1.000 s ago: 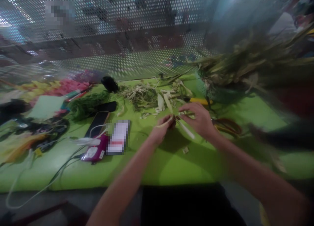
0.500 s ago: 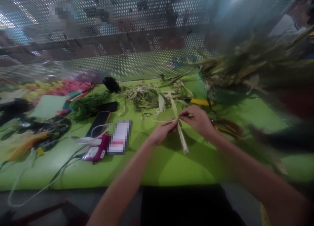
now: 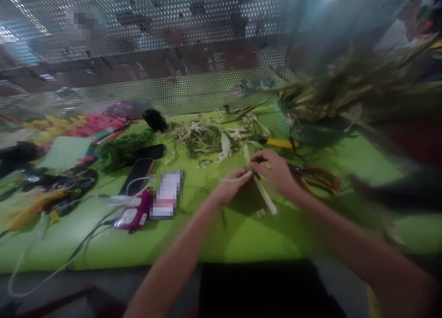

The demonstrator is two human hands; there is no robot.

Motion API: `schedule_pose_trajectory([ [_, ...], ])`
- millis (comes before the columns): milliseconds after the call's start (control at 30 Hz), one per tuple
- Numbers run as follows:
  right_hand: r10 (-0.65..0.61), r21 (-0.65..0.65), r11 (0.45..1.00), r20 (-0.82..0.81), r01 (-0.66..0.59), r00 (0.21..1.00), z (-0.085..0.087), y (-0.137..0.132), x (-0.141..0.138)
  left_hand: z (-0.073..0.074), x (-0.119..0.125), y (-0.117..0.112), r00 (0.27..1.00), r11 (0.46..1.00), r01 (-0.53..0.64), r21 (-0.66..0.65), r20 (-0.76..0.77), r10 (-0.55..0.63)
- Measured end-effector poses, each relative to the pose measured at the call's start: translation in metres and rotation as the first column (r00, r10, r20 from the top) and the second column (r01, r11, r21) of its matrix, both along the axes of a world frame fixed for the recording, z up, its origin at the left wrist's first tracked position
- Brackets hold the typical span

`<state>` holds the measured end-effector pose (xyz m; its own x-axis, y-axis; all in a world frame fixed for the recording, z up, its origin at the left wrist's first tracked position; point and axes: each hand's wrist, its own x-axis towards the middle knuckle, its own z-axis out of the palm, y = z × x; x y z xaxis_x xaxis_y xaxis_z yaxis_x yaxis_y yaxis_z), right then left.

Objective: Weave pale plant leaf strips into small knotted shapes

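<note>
- While pinched between two hands above the surface [image 3: 255, 246], entered first: pale strips [image 3: 265, 197], husk-like, meeting at the fingertips; one length slanting down toward the near edge, one end pointing away, a thin end trailing leftward.
- Left hand [image 3: 233, 186]: closed, gripping the strips near their meeting point.
- Right hand [image 3: 275, 171]: thumb and finger drawn together on the same junction, apparently pinching; exact hold partly hidden by knuckles.
- Step in hand, by judgement: working the strips together at the crossing, perhaps folding or tying; cannot tell which.
- Next move, by judgement: calls for a firm left pinch at the junction and a fine right-hand adjustment, without splitting the fibre.
- Beyond the hands: loose heap of shredded strips [image 3: 202, 136]; yellow handle [image 3: 281, 144] just beside.
- Right of the right hand: scissors [image 3: 319, 182], orange-handled, lying flat.
- Farther right: green basket [image 3: 293, 126], heaped with long dried leaves [image 3: 334, 97].
- Near side: small pale scrap [image 3: 261, 213].
- Left: dark phone [image 3: 138, 173], lit phone [image 3: 167, 193], magenta device [image 3: 135, 213] with cables.
</note>
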<state>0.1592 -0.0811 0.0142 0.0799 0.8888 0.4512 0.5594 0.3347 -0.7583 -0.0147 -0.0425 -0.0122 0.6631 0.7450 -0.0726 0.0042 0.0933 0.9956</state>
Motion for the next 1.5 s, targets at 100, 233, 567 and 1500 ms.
schedule_pose_trajectory([
  [100, -0.086, 0.183, 0.980, 0.041, 0.077, 0.996, 0.010, -0.005, 0.004, 0.001, 0.002, 0.001, 0.990, 0.990, -0.136, -0.027, 0.034, 0.137],
  [233, 0.045, 0.190, 0.978, 0.214, -0.087, 0.976, 0.014, -0.010, 0.001, -0.002, 0.003, 0.004, 0.973, 0.975, -0.220, 0.011, 0.077, 0.219],
  [567, 0.158, 0.203, 0.947, 0.374, -0.247, 0.914, 0.017, -0.019, -0.009, -0.009, 0.006, 0.009, 0.963, 0.967, -0.254, -0.026, 0.083, 0.255],
  [1500, 0.224, 0.065, 0.973, -0.009, -0.223, 0.975, 0.005, -0.004, 0.001, -0.001, 0.003, -0.003, 0.939, 0.900, -0.256, -0.353, 0.129, 0.318],
])
